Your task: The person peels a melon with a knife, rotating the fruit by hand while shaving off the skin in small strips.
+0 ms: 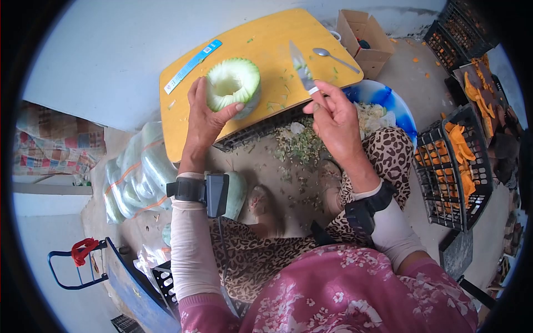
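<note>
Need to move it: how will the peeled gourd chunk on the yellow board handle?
Probably slippery: the gourd chunk is peeled bare. Likely stiff, holding its round shape under the left hand. Standing on end, it seems unlikely to roll.

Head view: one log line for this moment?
left hand: holds gourd on board | right hand: holds knife, blade apart from gourd | spoon: on board

Head camera looks down, close above the gourd (pixel 233 83)
</note>
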A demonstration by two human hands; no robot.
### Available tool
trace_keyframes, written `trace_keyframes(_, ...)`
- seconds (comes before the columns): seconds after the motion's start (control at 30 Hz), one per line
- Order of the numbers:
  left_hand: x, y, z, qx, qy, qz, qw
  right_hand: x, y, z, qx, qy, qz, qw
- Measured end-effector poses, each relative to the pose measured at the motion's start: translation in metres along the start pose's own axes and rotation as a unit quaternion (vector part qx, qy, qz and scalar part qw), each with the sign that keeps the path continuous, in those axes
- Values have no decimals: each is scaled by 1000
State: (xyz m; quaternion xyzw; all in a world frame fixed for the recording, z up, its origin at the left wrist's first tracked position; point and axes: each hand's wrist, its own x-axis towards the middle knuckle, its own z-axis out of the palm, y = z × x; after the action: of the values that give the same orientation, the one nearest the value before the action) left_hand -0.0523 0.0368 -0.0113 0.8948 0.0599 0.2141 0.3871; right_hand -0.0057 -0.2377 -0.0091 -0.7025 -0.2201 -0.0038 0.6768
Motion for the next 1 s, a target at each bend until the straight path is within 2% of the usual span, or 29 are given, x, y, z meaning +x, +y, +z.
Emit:
trace_keyframes(0.03,0,1,-1,6,-4,-1,1000,1,3,-2,-136,35,-91,986)
trace_keyframes(0.07,-1,2,-3,6,-5,-13,1000,-2,2,-11,-239,-25,-71,968)
trace_keyframes(0.17,0,7,-1,4,-11,-35,999,-5,14,-14,-285,1,-128,950)
trace_keyframes(0.27,-6,9,-4,10,-18,-45,999,-3,8,6,-208,116,-104,966)
trace_keyframes(0.37,-5,12,-1,6,-33,-36,999,-13,8,15,-205,-143,-115,961)
trace_keyframes(0.4,-8,12,1,11,-30,-35,999,-15,2,16,-204,-156,-46,965)
trace_keyframes(0.5,-10,8,3,16,-25,-40,999,-12,16,19,-185,63,-95,976)
trace_keyframes(0.53,-10,7,4,15,-28,-41,999,-14,14,19,-165,44,-68,983)
trace_keyframes(0.63,-9,7,5,20,-19,-41,999,-19,18,21,-139,-79,-84,984)
trace_keyframes(0.67,-7,7,7,20,-21,-35,999,-16,17,19,-132,-21,-51,990)
trace_keyframes(0.8,-10,8,5,34,-13,-43,998,-27,16,18,-118,-139,-66,981)
trace_keyframes(0.9,-6,10,7,35,8,-39,999,-24,20,15,-110,-11,-82,990)
trace_keyframes(0.93,-6,9,5,37,16,-37,998,-26,13,10,-142,-93,-26,985)
trace_keyframes(1.0,0,3,2,40,-9,-31,999,-33,15,15,-92,-93,-51,990)
